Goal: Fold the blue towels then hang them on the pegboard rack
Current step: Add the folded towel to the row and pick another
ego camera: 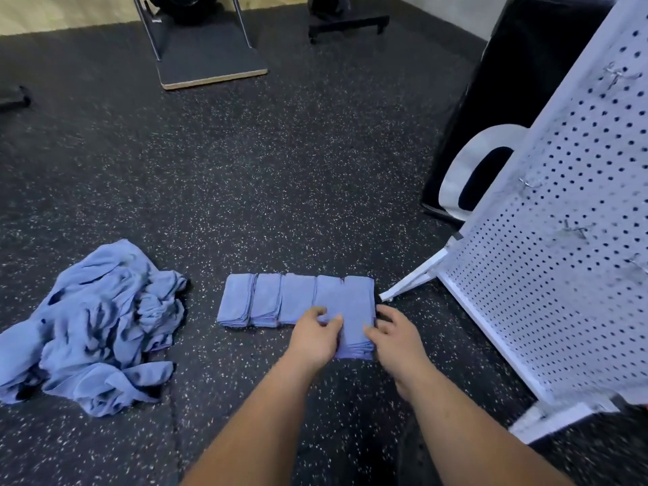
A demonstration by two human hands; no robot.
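- Folded towel row [266,303]: five blue pcs incl. the end one, laid side by side on the floor [245,170], centre of view, long edges touching.
- End towel [356,310]: R end of the row, nearest the rack foot. Its near edge sits closer to you than the other pcs. Layered fold edges show at that near edge.
- Your left hand [317,333]: on the L side of the end towel, thumb on top of the cloth, fingers curled at the edge. It grips the towel.
- Your right hand [394,333]: on the R side of the same towel, thumb tip on top, fingers curled over the R edge. It grips the towel too.
- Unfolded towel pile [94,327]: crumpled blue cloth on the floor, well apart from the row, L of view.
- Pegboard rack [561,240]: white perforated panel, tilted, R of view. Its lower foot lies just beside the end towel.
- Hooks [533,184]: small metal pcs on the panel face. No cloth hangs on those in view.
- Floor: dark, speckled.
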